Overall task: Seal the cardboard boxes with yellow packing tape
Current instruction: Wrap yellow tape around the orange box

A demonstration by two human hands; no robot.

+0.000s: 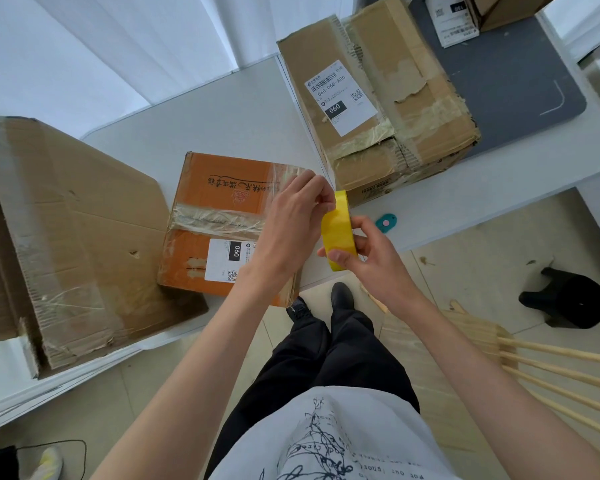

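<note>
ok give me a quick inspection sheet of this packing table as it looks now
surface: white table, grey mat at its far right
job's things: yellow tape roll; orange box and brown labelled box, both with old clear tape only; large open box at left
clutter: small teal tool by the table edge
hands: right hand holds the roll; left hand pinches at its rim
cables: thin black cable on the floor
surroundings: black stool, wooden chair

A small teal tool (pixel 386 221) lies on the white table (pixel 222 109). A black stool (pixel 567 299) stands on the floor beside a wooden chair (pixel 520 355).
</note>
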